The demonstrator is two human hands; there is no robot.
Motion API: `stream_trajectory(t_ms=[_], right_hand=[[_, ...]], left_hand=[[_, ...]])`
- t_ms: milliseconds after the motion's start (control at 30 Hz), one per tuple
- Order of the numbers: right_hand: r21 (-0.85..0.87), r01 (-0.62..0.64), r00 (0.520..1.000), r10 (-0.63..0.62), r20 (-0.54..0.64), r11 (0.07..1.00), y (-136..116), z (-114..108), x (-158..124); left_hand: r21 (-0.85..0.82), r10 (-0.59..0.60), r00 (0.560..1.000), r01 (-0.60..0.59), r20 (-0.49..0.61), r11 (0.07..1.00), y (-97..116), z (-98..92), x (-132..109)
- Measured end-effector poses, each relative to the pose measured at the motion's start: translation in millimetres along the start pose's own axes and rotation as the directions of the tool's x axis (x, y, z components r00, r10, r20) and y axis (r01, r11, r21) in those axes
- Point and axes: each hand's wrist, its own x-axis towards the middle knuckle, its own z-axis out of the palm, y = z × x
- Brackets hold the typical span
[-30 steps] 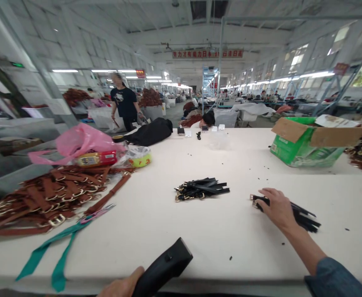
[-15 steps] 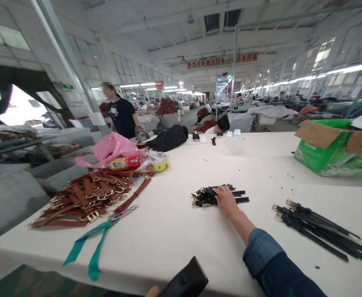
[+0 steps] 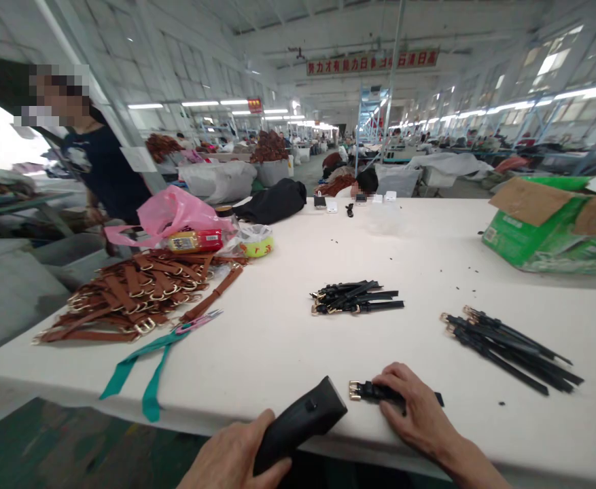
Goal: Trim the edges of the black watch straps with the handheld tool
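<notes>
The black strap lies near the bench front edge, bare surface beyond it. The right hand presses flat on it, fingers spread. The left hand grips a black tool.

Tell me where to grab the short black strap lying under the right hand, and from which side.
Grip the short black strap at its gold buckle end, coming from the left. That end sticks out bare beside the right hand, whose fingers press the rest flat on the table. The left hand is wrapped around a black tool, so it looks occupied.
</notes>
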Motion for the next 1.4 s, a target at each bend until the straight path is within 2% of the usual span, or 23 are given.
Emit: stream_trajectory(t_ms=[133, 300, 467, 600, 733, 867, 1000, 1167, 1300, 1400], right_hand=[[-0.046, -0.039, 0.997, 0.036, -0.062, 0.998, -2.3, 6.3, 8.8], [0.037, -0.012, 0.998, 0.014, -0.055, 0.999, 3.4, 10.4, 10.1], [0.099, 0.014, 0.999, -0.01, -0.046, 0.995, 4.2, 7.4, 7.4], [0.111, 0.011, 1.0, -0.01, -0.015, 0.994, 2.0, 3.1, 8.0], [0.135, 0.023, 1.0, -0.026, 0.016, 0.991, 1.8, -1.4, 9.2], [0.155, 0.029, 1.0, -0.027, -0.011, 0.988, 5.4, -5.4, 6.5], [0.162, 0.068, 0.998, -0.065, -0.027, 0.984, 9.3, -8.9, 1.4], [0.136, 0.043, 0.999, -0.043, -0.001, 0.99, 9.9, -11.6, -1.7], [0.14, 0.022, 1.0, -0.022, -0.004, 0.99, 12.2, -9.1, -1.5], [0.137, 0.016, 1.0, -0.014, -0.012, 0.99, 13.0, -7.5, -0.9]], left_hand=[[0.028, 0.049, 0.999, -0.049, -0.009, 0.998, 6.9, 3.3, 7.4], [0.105, 0.123, 0.992, -0.12, -0.027, 0.987, 17.7, 2.2, 14.6], [0.234, 0.211, 0.977, -0.214, 0.04, 0.948, 40.6, -14.1, 34.6], [0.302, 0.231, 0.968, -0.25, 0.096, 0.92, 55.0, -26.9, 50.4], [0.252, 0.196, 0.973, -0.22, 0.119, 0.942, 53.5, -27.6, 52.1], [0.217, 0.178, 0.977, -0.2, 0.119, 0.955, 47.1, -25.2, 45.8], [0.237, 0.175, 0.977, -0.201, 0.125, 0.95, 46.8, -25.1, 43.6], [0.289, 0.192, 0.974, -0.22, 0.123, 0.932, 48.1, -24.8, 45.8], [0.319, 0.231, 0.968, -0.251, 0.101, 0.914, 53.5, -21.9, 50.2], [0.27, 0.236, 0.968, -0.251, 0.086, 0.929, 63.1, -17.2, 55.5]])
